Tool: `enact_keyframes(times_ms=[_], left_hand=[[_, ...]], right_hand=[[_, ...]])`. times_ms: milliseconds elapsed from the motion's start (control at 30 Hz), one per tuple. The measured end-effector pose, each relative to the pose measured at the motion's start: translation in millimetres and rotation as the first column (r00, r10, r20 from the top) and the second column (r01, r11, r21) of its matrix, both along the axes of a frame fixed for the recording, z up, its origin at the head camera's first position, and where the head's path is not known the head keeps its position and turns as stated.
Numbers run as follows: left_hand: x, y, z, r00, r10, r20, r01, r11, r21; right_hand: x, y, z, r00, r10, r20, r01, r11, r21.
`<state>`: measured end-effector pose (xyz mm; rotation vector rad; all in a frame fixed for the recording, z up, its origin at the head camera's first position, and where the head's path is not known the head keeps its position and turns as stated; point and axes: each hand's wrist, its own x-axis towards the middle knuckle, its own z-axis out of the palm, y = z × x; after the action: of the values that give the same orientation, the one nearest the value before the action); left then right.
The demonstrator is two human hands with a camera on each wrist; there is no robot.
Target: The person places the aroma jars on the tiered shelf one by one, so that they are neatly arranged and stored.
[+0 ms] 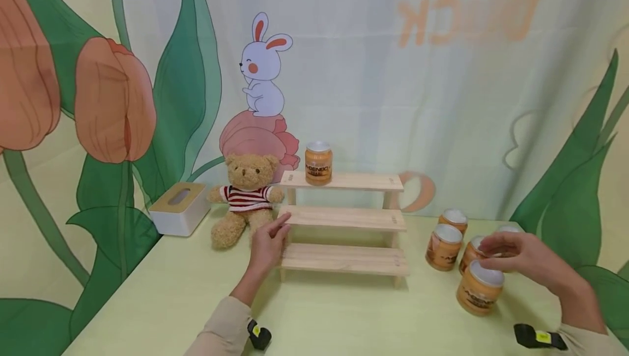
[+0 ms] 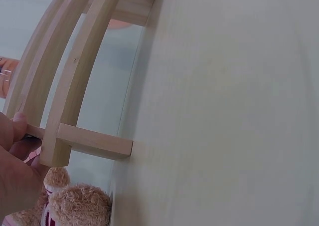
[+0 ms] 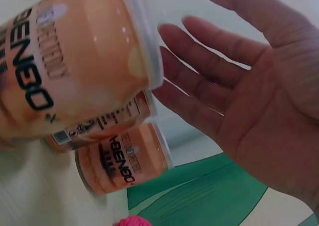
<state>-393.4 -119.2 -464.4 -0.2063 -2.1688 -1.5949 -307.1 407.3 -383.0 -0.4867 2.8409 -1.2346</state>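
The left hand (image 1: 267, 247) rests loose-fingered against the left end of the pale three-step wooden rack (image 1: 344, 219), steadying it. The right hand (image 1: 521, 260) hovers spread, empty, over orange silver-lidded jars (image 1: 479, 288) at right.

You're looking at orange jars (image 1: 479, 288) with black lettering and pale silvery lids, a pale natural-wood stepped rack (image 1: 344, 219), and a tan teddy bear (image 1: 245, 197) in a red-and-white striped shirt, all on a pale yellow-green table (image 1: 344, 318); at the table's left edge sits a white tissue box (image 1: 178, 208) with a tan top.
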Motion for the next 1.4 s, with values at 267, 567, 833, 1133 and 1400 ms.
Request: enact_keyframes(times_ms=[267, 567, 833, 1133, 1400], left_hand=[[0.6, -1, -0.9, 1.0, -0.007, -0.009, 0.007, 1.0, -0.017], [0.0, -1, -1.4, 1.0, -0.001, -0.014, 0.001, 1.0, -0.019], [0.3, -2, -3.2, 1.0, 0.004, -0.014, -0.005, 1.0, -0.029], [1.2, 0, -2.6, 1.0, -0.003, -0.004, 0.003, 1.0, -0.02], [-0.3, -1, 0.8, 1.0, 0.003, -0.016, -0.003, 1.0, -0.012]], right_hand=[[2.3, 18, -19.7, 0.983, 0.166, 0.079, -0.162, 0.985, -0.054], [2.6, 26, -36.3, 0.961, 0.177, 0.212, -0.151, 0.979, -0.134], [1.1, 24, -43.4, 0.958, 0.183, 0.22, -0.16, 0.98, -0.119], [-1.4, 25, -51.6, 0.961, 0.192, 0.201, -0.174, 0.979, -0.104], [-8.6, 40, -67.0, 0.94, 0.194, 0.282, -0.113, 0.953, -0.279]])
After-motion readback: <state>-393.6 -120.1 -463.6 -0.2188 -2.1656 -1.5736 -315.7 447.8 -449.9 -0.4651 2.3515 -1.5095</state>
